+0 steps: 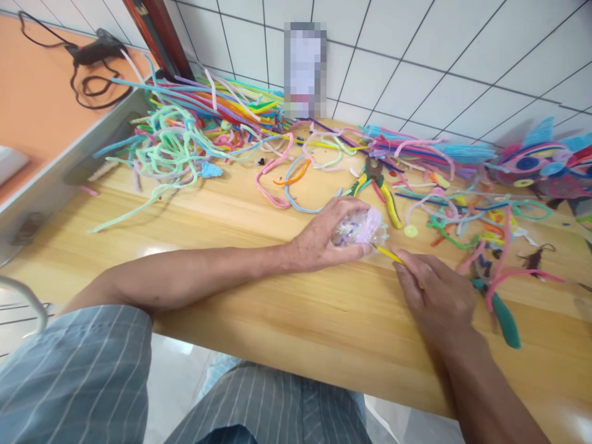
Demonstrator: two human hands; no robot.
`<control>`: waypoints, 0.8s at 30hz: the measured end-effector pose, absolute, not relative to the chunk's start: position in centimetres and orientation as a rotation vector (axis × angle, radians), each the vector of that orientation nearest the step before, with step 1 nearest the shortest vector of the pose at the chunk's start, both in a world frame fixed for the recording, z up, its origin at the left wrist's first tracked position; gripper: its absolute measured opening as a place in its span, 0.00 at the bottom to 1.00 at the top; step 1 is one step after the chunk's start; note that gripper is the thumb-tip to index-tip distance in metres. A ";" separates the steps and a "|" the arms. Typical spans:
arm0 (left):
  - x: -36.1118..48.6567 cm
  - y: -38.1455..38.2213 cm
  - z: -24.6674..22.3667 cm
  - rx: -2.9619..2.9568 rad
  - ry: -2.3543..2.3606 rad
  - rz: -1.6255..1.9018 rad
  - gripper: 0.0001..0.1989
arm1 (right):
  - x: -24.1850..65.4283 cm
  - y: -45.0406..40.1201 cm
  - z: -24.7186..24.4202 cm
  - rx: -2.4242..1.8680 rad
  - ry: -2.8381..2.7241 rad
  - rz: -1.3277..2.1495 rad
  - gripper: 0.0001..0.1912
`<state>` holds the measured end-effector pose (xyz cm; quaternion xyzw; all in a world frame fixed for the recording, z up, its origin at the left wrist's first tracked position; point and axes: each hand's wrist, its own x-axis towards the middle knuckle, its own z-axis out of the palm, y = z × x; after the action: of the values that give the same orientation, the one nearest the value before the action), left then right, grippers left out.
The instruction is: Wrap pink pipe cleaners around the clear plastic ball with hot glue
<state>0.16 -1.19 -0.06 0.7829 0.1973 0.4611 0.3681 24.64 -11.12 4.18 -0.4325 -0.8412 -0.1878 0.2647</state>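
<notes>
My left hand (pixel 319 240) is wrapped round a small clear plastic piece (pixel 365 228) with a lilac band and dark blue marks, held just above the wooden table. What it is exactly I cannot make out. My right hand (pixel 435 290) pinches a thin yellow stick (pixel 388 253), perhaps a pipe cleaner or tool handle. Its far end meets the lower right edge of the clear piece. Behind the hands lie pliers with yellow-green handles (pixel 392 200), and a pale yellow disc (pixel 411 230) rests nearby.
Pipe cleaners (pixel 171 148) are heaped at the back left, with more bundled at the back right (pixel 416 148). Green-handled pliers (pixel 505 320) lie right of my right hand. A phone (pixel 305 68) leans on the tiled wall. A colourful craft figure (pixel 541 163) stands far right.
</notes>
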 end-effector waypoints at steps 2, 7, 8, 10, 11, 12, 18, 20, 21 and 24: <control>0.2 -1.2 0.0 2.017 0.513 1.174 0.29 | 24.7 -11.2 4.2 -1.172 -2.274 -0.506 0.22; 0.3 -1.1 0.0 2.014 0.534 1.159 0.30 | 24.8 -11.4 4.1 -1.196 -2.267 -0.487 0.24; 0.3 -1.1 -0.1 2.013 0.535 1.159 0.30 | 24.8 -11.4 4.1 -1.196 -2.267 -0.487 0.24; 0.3 -1.1 0.0 2.009 0.538 1.153 0.29 | 24.7 -11.4 4.1 -1.187 -2.270 -0.486 0.22; 0.3 -1.1 0.0 2.004 0.540 1.149 0.30 | 24.7 -11.4 4.1 -1.184 -2.270 -0.484 0.21; 0.3 -1.2 0.0 2.000 0.543 1.143 0.30 | 24.7 -11.4 4.1 -1.182 -2.270 -0.483 0.21; 0.2 -1.2 0.0 2.025 0.530 1.151 0.30 | 24.8 -11.3 4.0 -1.174 -2.267 -0.500 0.19; 0.3 -1.2 -0.1 2.024 0.516 1.177 0.30 | 24.8 -11.2 4.0 -1.175 -2.268 -0.499 0.19; 0.3 -1.2 -0.2 2.023 0.518 1.180 0.30 | 24.8 -11.2 4.0 -1.176 -2.268 -0.494 0.19; 0.4 -1.2 -0.3 2.035 0.538 1.172 0.31 | 24.7 -11.2 4.0 -1.175 -2.274 -0.480 0.21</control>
<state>0.37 -1.19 -0.27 0.7887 0.2085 0.4541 0.3581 24.75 -11.21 4.02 -0.4350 -0.8418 -0.1776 0.2656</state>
